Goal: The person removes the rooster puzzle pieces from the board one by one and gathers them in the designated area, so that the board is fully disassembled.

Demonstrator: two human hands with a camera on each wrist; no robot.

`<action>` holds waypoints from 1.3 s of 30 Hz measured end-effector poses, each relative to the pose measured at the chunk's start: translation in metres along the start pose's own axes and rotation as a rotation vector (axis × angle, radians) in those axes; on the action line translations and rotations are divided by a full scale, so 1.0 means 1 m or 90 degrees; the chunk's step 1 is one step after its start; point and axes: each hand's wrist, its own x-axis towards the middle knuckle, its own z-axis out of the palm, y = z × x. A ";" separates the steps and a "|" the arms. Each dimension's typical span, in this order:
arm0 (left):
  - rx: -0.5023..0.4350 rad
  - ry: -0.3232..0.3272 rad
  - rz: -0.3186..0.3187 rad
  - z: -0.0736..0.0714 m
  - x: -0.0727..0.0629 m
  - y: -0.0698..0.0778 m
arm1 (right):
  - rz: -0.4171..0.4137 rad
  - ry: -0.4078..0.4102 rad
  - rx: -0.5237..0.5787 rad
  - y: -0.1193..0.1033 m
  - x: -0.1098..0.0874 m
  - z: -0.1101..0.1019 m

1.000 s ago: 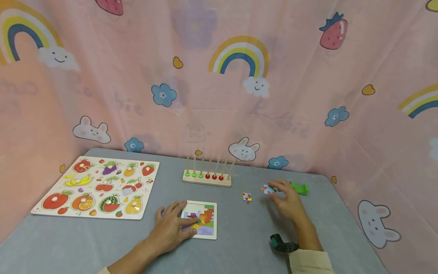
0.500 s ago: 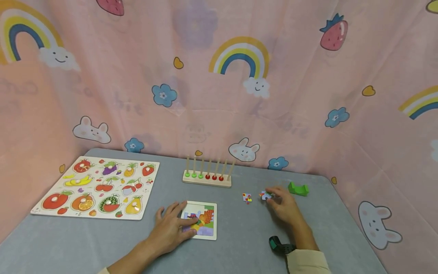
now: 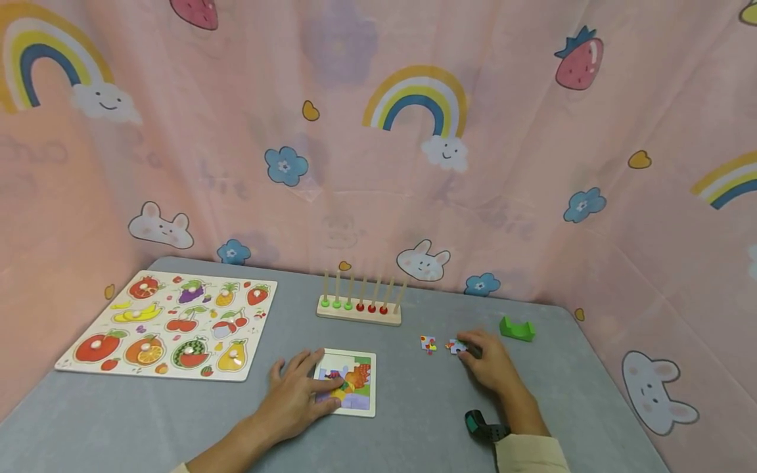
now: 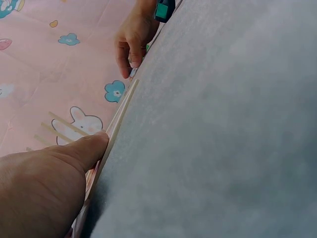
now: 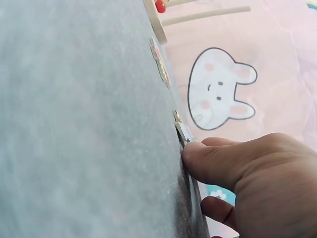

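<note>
My left hand [image 3: 288, 402] rests on a small square jigsaw board [image 3: 372, 384] with a pale wooden frame, fingers spread over its left side. Its thumb [image 4: 89, 148] presses the near edge in the left wrist view. Part of the colourful picture inside is hidden under the fingers. Over to the right, my right hand [image 3: 493, 368] pinches a light-blue puzzle piece [image 3: 455, 347] between thumb and fingers, low over the table. In the right wrist view that piece [image 5: 184, 132] juts out past the thumb tip. A second puzzle piece [image 3: 428, 343] lies just left of it.
A wooden peg stand [image 3: 358, 312] with green and red beads is behind the jigsaw board. A large fruit peg puzzle [image 3: 201, 302] covers the table's left side. At the back right sits a green block [image 3: 517, 330]. Pink printed curtain [image 3: 355, 217] surrounds the table.
My right hand has come nearer and slightly left with the puzzle piece, down close to the table, uncovering the green block. The left hand has stayed on the jigsaw board.
</note>
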 end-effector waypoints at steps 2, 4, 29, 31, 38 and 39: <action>0.000 0.001 -0.001 0.000 0.000 -0.001 | 0.005 -0.005 -0.010 -0.001 0.001 0.000; 0.001 0.001 0.000 0.000 0.000 -0.001 | 0.008 -0.006 -0.014 -0.002 0.001 0.000; 0.006 0.020 0.015 0.004 -0.001 -0.002 | 0.037 0.005 0.065 -0.036 0.002 -0.029; 0.004 0.019 0.015 0.004 -0.001 -0.002 | 0.038 0.005 0.072 -0.041 0.002 -0.031; 0.005 0.017 0.015 0.004 -0.001 -0.002 | 0.016 0.018 0.094 -0.060 0.004 -0.034; 0.006 0.017 0.016 0.004 -0.001 -0.002 | 0.012 0.020 0.097 -0.062 0.004 -0.034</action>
